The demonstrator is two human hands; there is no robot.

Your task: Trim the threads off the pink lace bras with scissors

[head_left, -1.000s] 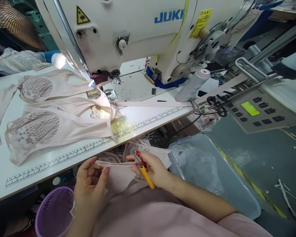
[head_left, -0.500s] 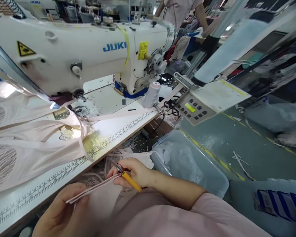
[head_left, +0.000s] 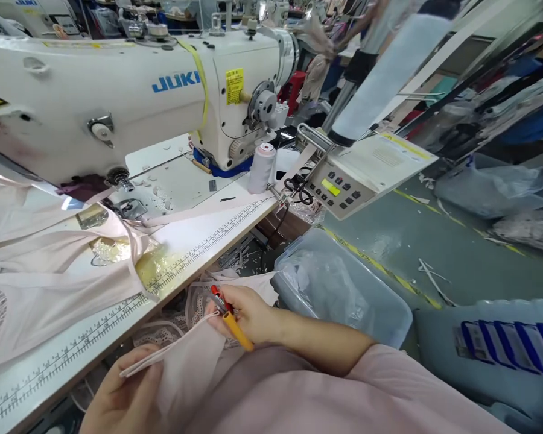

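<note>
Low in front of me, my left hand pinches one end of a folded pale pink fabric piece between thumb and fingers. The piece's edge stretches across to my right hand, whose fingertips close at its other end. Thread snips with an orange handle, a metal part and a red bit lie in that same right hand; its fingers partly hide them. Beneath and behind the hands hang pink lace-trimmed garments. More pale pink garments are spread on the table, under the sewing machine's head.
A white JUKI sewing machine stands on the table, whose front edge carries a printed ruler. A thread cone and a control panel are at its right end. A clear plastic bin sits on the floor to the right.
My view has shifted, so the machine and table appear further left. Both hands keep hold of the fabric, and the snips have tilted slightly, showing more of the red bit.
</note>
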